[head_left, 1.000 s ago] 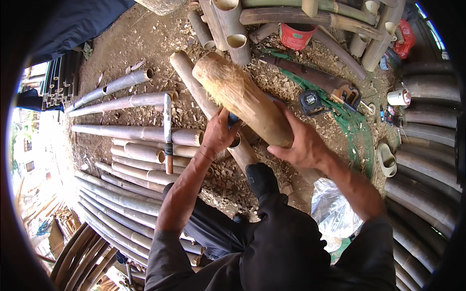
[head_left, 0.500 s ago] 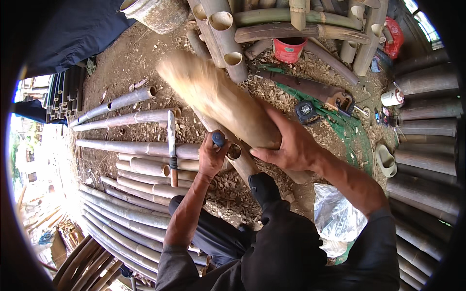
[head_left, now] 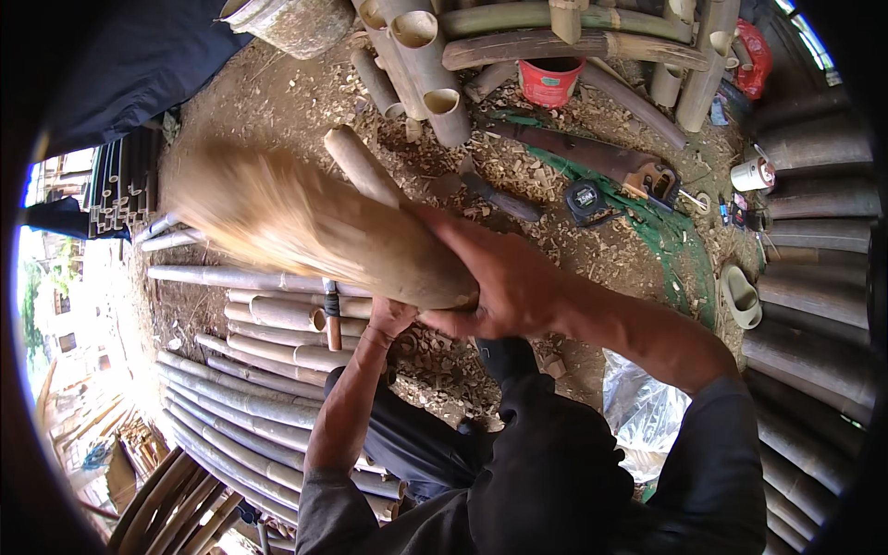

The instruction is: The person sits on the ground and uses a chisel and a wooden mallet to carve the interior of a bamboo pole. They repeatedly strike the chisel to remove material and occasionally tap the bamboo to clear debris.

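Observation:
My right hand [head_left: 504,277] grips the narrow end of a thick wooden club [head_left: 305,222]. The club is raised and blurred, its heavy end pointing up-left. Just below it, my left hand [head_left: 388,319] is closed on the handle of a long blade [head_left: 329,319], and the club hides most of the handle. The blade lies across a pale bamboo pole [head_left: 361,166] that slants from the upper middle down under the club. Wood chips [head_left: 435,370] cover the ground around my hands.
Long bamboo poles [head_left: 250,379] lie stacked at the left. Cut bamboo sections [head_left: 425,55] and a red bucket [head_left: 550,83] stand at the top. A handsaw [head_left: 592,157], a tape measure [head_left: 585,199], a white cup [head_left: 751,174] and a clear plastic bag [head_left: 647,416] lie at the right.
The club has swung up and to the left, closer to the camera, and is now blurred. My left hand and the blade have shifted down in the picture.

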Demonstrator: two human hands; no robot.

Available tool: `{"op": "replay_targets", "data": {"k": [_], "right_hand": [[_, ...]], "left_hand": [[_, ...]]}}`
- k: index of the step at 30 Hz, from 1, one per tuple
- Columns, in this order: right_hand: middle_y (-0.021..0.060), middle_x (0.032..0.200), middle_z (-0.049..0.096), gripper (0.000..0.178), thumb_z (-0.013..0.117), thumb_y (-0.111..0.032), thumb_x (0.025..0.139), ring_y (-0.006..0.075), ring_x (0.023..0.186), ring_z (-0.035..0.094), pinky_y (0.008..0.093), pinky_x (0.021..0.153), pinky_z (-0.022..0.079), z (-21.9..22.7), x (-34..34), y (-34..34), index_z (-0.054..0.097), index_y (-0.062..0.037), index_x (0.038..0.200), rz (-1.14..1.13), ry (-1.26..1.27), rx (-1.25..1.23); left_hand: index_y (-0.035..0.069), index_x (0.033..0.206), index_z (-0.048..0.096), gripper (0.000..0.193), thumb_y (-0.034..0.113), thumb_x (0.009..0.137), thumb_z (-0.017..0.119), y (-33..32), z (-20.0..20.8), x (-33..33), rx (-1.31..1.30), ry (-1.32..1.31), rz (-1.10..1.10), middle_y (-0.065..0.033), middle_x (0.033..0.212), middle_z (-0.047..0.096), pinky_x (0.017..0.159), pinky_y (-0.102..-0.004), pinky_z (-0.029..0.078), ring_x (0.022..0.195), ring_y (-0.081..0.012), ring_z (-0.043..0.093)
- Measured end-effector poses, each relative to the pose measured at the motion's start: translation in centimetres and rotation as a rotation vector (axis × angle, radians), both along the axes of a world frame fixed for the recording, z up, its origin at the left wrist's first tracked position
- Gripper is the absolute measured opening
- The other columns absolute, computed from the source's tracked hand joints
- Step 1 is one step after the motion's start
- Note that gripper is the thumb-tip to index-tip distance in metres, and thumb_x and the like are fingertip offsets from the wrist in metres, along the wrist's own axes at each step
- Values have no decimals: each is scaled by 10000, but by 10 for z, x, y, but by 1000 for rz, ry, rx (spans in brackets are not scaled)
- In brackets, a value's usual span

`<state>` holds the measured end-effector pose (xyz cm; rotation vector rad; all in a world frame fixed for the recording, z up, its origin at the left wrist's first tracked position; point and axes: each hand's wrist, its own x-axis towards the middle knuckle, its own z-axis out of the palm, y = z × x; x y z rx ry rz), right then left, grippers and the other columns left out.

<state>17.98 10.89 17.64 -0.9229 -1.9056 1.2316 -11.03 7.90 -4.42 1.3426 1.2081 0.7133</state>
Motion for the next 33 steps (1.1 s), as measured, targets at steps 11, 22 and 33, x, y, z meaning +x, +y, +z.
{"op": "replay_targets", "data": {"k": [11,22,33], "right_hand": [[247,1334,483,942,738,-362,786,311,1248,492,359,1060,402,-45,36,-8,236,69,1456,-257,273,-288],[162,1333,486,911,735,-316,776,232,1238,478,357,1067,366,-23,63,-37,254,50,1458,-364,264,-473],[142,1304,492,869,717,-317,797,209,1201,488,348,1034,389,-52,91,-63,272,25,1460,-471,213,-501]], "left_hand": [[54,1156,483,291,76,896,612,11,97,76,231,413,-408,-182,1033,641,790,-422,537,926,-331,670],[83,1147,546,390,196,837,754,46,127,101,244,156,-81,-103,983,680,785,-366,580,913,-240,683],[59,1145,587,432,166,789,807,47,108,102,283,347,-21,-35,808,674,714,-292,525,749,-99,620]]}}
